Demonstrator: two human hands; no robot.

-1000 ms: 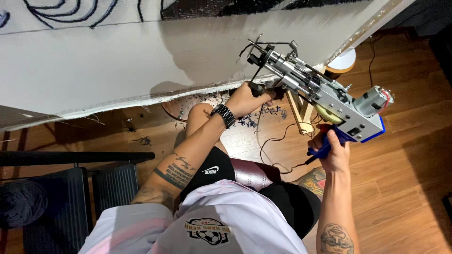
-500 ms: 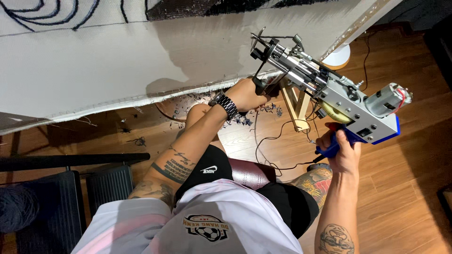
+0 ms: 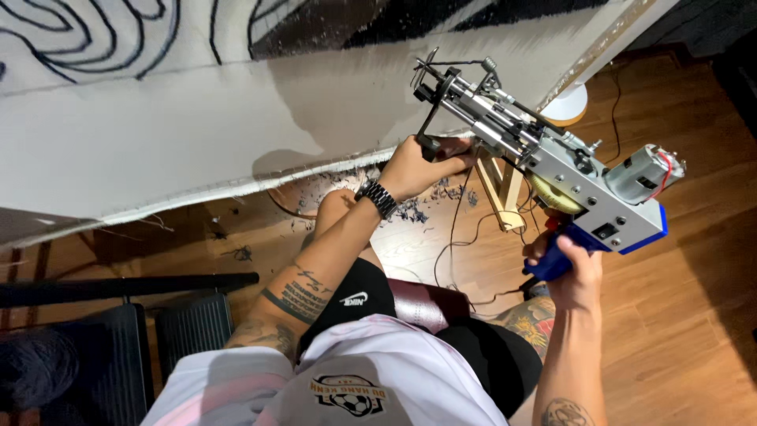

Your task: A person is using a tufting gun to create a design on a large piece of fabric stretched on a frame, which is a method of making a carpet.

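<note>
Far left: dark slatted chair (image 3: pixel 118 347), black bar (image 3: pixel 126 288) above it. Top: stretched white backing cloth with black line drawing (image 3: pixel 158 142), lower edge frayed. Left hand (image 3: pixel 414 166), steel-link wristwatch (image 3: pixel 377 197) on wrist, fingers wrapped round black front handle of silver metal tufting gun with blue grip (image 3: pixel 552 170). Gun held in air, nose tilted up-left, close to cloth edge. Yarn scraps (image 3: pixel 426 209) on wooden plank floor (image 3: pixel 670 315) below. Right hand (image 3: pixel 572 264) clamped round blue rear grip, grey motor at gun's right end. Hands apart, one at each end of gun. Pale wooden stand (image 3: pixel 505 197) behind gun.
</note>
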